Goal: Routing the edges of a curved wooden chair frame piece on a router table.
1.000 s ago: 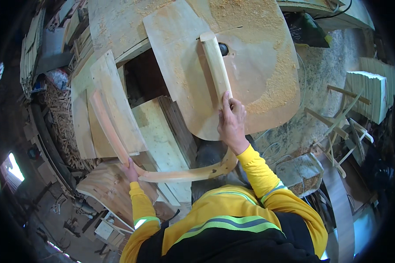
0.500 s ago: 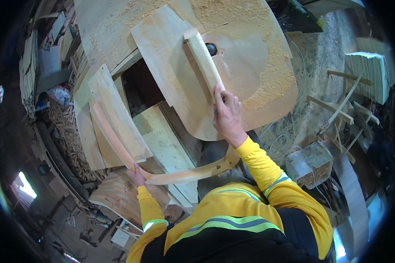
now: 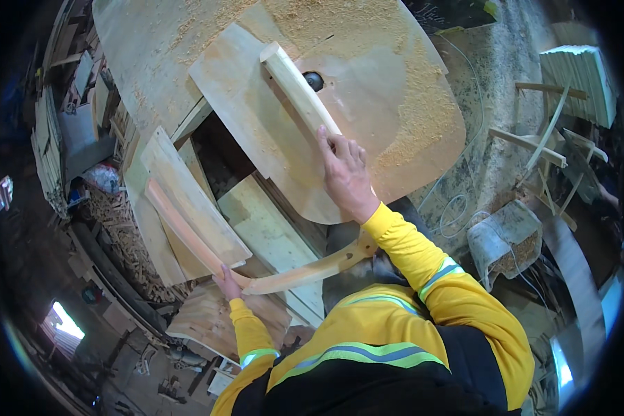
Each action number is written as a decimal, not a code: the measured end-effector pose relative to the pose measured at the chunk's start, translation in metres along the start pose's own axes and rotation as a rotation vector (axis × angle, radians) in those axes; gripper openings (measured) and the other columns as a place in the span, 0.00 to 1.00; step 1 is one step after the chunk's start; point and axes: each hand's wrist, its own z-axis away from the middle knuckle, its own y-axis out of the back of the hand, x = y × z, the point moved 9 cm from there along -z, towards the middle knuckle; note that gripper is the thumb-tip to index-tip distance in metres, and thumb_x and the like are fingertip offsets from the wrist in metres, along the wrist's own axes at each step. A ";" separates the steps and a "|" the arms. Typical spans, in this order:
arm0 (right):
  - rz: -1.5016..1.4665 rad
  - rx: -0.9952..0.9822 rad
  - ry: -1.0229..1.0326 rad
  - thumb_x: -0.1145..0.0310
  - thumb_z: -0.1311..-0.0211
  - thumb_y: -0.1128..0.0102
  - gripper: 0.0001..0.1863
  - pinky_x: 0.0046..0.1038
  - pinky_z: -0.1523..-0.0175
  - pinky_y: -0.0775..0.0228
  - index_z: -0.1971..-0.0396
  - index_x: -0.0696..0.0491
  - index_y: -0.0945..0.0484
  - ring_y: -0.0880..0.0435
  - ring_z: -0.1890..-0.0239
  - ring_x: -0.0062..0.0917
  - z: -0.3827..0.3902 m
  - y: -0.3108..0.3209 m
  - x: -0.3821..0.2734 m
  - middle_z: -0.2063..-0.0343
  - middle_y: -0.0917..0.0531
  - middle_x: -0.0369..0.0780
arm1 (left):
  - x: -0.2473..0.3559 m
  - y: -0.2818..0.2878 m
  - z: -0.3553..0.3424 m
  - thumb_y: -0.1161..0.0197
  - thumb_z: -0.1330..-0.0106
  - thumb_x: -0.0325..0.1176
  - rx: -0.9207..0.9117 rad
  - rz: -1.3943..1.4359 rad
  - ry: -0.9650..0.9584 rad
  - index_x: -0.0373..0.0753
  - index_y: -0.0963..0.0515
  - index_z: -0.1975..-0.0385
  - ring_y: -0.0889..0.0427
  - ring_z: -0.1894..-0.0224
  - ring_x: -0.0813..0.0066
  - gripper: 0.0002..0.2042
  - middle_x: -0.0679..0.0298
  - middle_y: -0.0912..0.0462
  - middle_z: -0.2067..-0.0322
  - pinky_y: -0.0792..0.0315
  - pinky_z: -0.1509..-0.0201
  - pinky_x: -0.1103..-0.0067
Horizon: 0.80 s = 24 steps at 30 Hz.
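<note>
A long, pale wooden rail [image 3: 299,279] bends in a U in front of my body. My right hand [image 3: 350,173] is closed around its right arm, fingers curled over the wood. That arm lies on the round-cornered plywood table top [image 3: 395,139], its blunt end pointing away from me. Right beside its edge, a dark round cutter head [image 3: 313,81] pokes through the table; I cannot tell whether they touch. My left hand [image 3: 229,283] grips the rail at the left bend, with the thumb on top. From there the left arm of the rail runs up alongside loose boards.
Sawdust [image 3: 423,90] coats much of the table. Flat boards [image 3: 187,197] overlap at left beside a dark opening [image 3: 222,152]. Wood scraps [image 3: 121,229] heap beyond them. At right are a cable [image 3: 456,211], a bin of shavings [image 3: 506,239], crossed sticks [image 3: 544,142] and stacked boards [image 3: 579,83].
The view has turned slightly. The rail's far end has shifted a little left and its right arm still lies close beside the cutter head. Both hands keep their grip.
</note>
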 end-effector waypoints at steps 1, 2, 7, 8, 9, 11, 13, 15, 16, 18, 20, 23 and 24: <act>-0.002 0.000 -0.001 0.79 0.48 0.45 0.35 0.31 0.51 0.36 0.35 0.59 0.31 0.26 0.56 0.31 -0.001 0.000 0.000 0.57 0.25 0.39 | 0.001 0.000 -0.001 0.40 0.30 0.55 -0.001 0.008 0.002 0.20 0.54 0.28 0.42 0.26 0.53 0.47 0.40 0.47 0.27 0.47 0.24 0.70; 0.001 -0.011 -0.003 0.79 0.48 0.45 0.35 0.31 0.51 0.36 0.35 0.59 0.31 0.26 0.56 0.31 -0.002 -0.002 0.000 0.57 0.25 0.39 | 0.002 -0.001 -0.002 0.40 0.30 0.55 -0.001 0.015 0.003 0.20 0.54 0.28 0.42 0.27 0.53 0.47 0.40 0.47 0.27 0.47 0.24 0.70; 0.014 -0.026 -0.024 0.79 0.47 0.46 0.34 0.31 0.52 0.36 0.35 0.59 0.31 0.27 0.56 0.31 -0.006 -0.003 0.004 0.57 0.25 0.39 | 0.013 -0.006 -0.004 0.40 0.29 0.54 -0.017 0.012 -0.003 0.20 0.54 0.28 0.40 0.28 0.54 0.46 0.41 0.44 0.28 0.46 0.25 0.70; 0.009 -0.012 -0.009 0.79 0.48 0.45 0.34 0.31 0.52 0.36 0.35 0.59 0.31 0.27 0.56 0.31 -0.007 -0.002 0.003 0.57 0.26 0.39 | 0.013 -0.005 -0.005 0.40 0.29 0.53 -0.013 0.020 0.001 0.21 0.53 0.29 0.37 0.29 0.54 0.46 0.41 0.42 0.29 0.44 0.26 0.70; 0.001 0.003 0.005 0.79 0.48 0.45 0.34 0.31 0.52 0.36 0.35 0.59 0.31 0.27 0.56 0.31 -0.008 -0.001 0.001 0.57 0.26 0.39 | 0.012 -0.003 -0.007 0.40 0.29 0.53 -0.008 0.008 -0.006 0.21 0.53 0.29 0.37 0.29 0.54 0.46 0.41 0.42 0.29 0.44 0.26 0.70; -0.008 -0.005 -0.002 0.78 0.48 0.45 0.34 0.31 0.52 0.36 0.35 0.59 0.31 0.27 0.56 0.31 -0.010 -0.003 0.001 0.56 0.26 0.39 | 0.010 0.001 -0.010 0.40 0.28 0.49 0.008 0.052 -0.018 0.28 0.46 0.30 0.28 0.37 0.60 0.38 0.48 0.33 0.35 0.32 0.34 0.69; -0.008 -0.013 -0.019 0.78 0.48 0.45 0.34 0.30 0.52 0.36 0.35 0.59 0.31 0.27 0.56 0.30 -0.010 -0.005 0.005 0.56 0.26 0.38 | 0.012 -0.006 -0.010 0.40 0.28 0.50 0.005 0.066 -0.002 0.28 0.47 0.30 0.28 0.37 0.59 0.39 0.47 0.33 0.35 0.31 0.34 0.69; 0.006 -0.013 -0.013 0.78 0.47 0.46 0.34 0.29 0.53 0.36 0.35 0.59 0.30 0.27 0.55 0.29 -0.012 -0.005 0.005 0.55 0.26 0.38 | 0.011 -0.006 -0.012 0.40 0.29 0.53 0.002 0.064 0.023 0.27 0.49 0.29 0.29 0.36 0.58 0.41 0.46 0.36 0.33 0.31 0.34 0.69; -0.004 -0.010 -0.029 0.78 0.47 0.46 0.34 0.29 0.53 0.36 0.35 0.59 0.30 0.27 0.55 0.29 -0.012 -0.004 0.006 0.55 0.26 0.38 | 0.009 -0.004 -0.014 0.40 0.29 0.53 0.004 0.048 0.013 0.27 0.49 0.29 0.29 0.36 0.58 0.41 0.46 0.36 0.33 0.31 0.34 0.69; -0.014 0.003 -0.015 0.76 0.46 0.46 0.33 0.28 0.52 0.36 0.36 0.59 0.30 0.27 0.55 0.28 -0.015 -0.002 0.002 0.55 0.26 0.37 | 0.004 0.005 -0.020 0.41 0.29 0.54 0.047 0.000 -0.006 0.26 0.50 0.29 0.30 0.35 0.57 0.43 0.45 0.38 0.32 0.32 0.34 0.68; -0.041 0.015 -0.025 0.77 0.46 0.46 0.33 0.29 0.52 0.36 0.35 0.58 0.30 0.27 0.56 0.29 -0.018 -0.002 0.002 0.56 0.26 0.38 | 0.001 0.011 -0.030 0.42 0.28 0.54 0.041 -0.061 -0.035 0.26 0.49 0.29 0.30 0.35 0.57 0.42 0.45 0.38 0.31 0.32 0.33 0.68; -0.056 0.032 -0.032 0.78 0.46 0.47 0.33 0.31 0.51 0.35 0.35 0.58 0.31 0.27 0.57 0.30 -0.019 -0.001 0.004 0.57 0.26 0.38 | 0.012 0.004 -0.026 0.42 0.28 0.53 0.048 -0.093 -0.101 0.21 0.45 0.33 0.30 0.36 0.52 0.40 0.39 0.34 0.35 0.37 0.31 0.67; -0.056 0.037 -0.029 0.78 0.46 0.47 0.33 0.31 0.51 0.35 0.35 0.58 0.30 0.27 0.57 0.30 -0.020 -0.001 0.004 0.57 0.26 0.38 | 0.014 0.003 -0.025 0.42 0.28 0.53 0.041 -0.073 -0.101 0.21 0.44 0.34 0.29 0.36 0.52 0.39 0.39 0.34 0.36 0.36 0.32 0.67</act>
